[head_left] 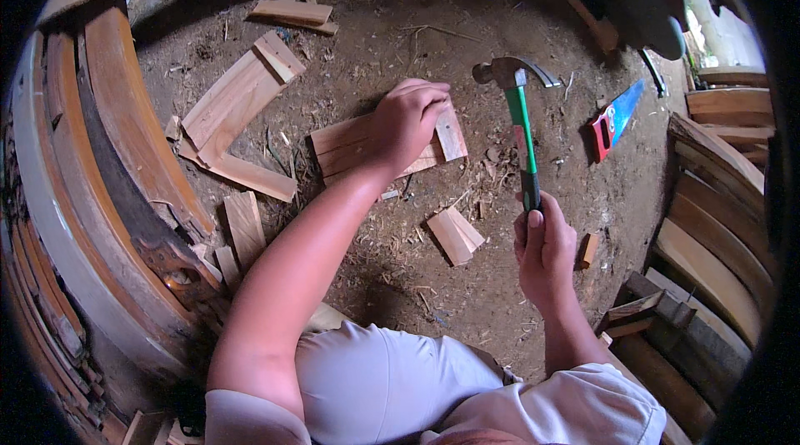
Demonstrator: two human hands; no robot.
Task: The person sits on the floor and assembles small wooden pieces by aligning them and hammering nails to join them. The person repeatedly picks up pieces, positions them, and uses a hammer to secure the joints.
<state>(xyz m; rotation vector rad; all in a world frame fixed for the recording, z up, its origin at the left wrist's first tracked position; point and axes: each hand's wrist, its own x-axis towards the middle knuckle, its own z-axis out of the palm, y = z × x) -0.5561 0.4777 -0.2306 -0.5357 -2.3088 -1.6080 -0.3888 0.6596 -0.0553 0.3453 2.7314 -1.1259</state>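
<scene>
My right hand (546,245) grips the lower end of a claw hammer (522,132) with a green and black handle. The hammer is raised upright, its metal head up and apart from the wood. To the left, my left hand (407,124) rests over a flat wooden board (340,147) on the ground. Its fingers are bent together beside a short wooden strip (451,135) lying across the board's right end. Whatever those fingertips pinch, if anything, is hidden.
Joined boards (237,99) lie at the upper left, and small wood offcuts (455,235) are nearer me. A red-handled saw (615,122) is on the dirt floor at right. Stacked planks line the left (125,103) and right (708,253) sides.
</scene>
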